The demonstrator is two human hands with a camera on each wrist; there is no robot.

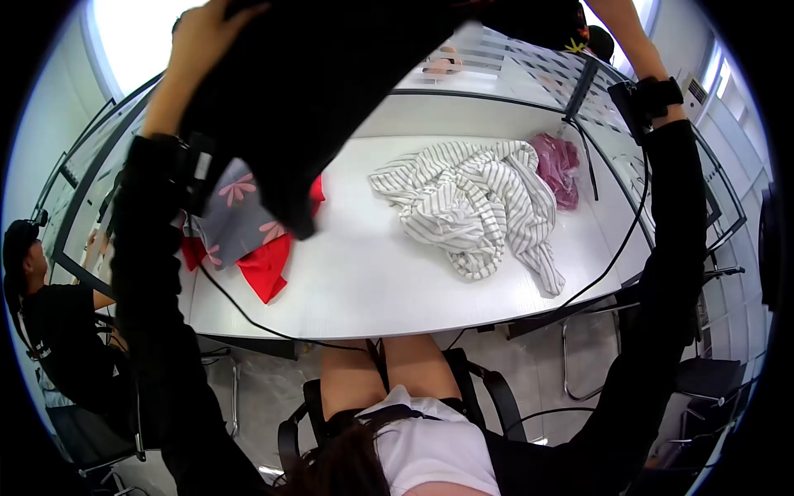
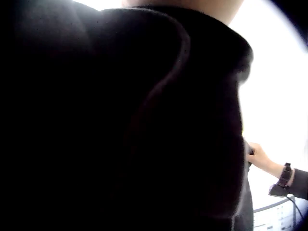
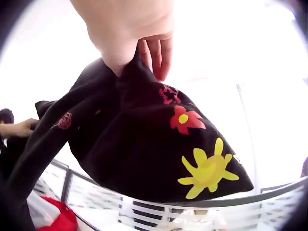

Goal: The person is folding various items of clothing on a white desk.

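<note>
A black garment (image 1: 281,91) with flower prints hangs from both raised hands above the desk. In the right wrist view my right hand (image 3: 132,33) pinches the black cloth (image 3: 130,139) between thumb and fingers, near red and yellow flowers. My left hand (image 1: 203,41) holds the garment's other side at the upper left of the head view; dark cloth (image 2: 130,120) fills most of the left wrist view. Beneath it lies a grey and red cloth (image 1: 266,269), partly covered from view.
On the white desk (image 1: 356,289), a striped white garment (image 1: 455,198) lies crumpled beside a purple plastic-wrapped bundle (image 1: 558,169). A low partition (image 1: 463,112) borders the desk's back. Black cables cross the front edge. Another person (image 1: 70,331) sits at the left.
</note>
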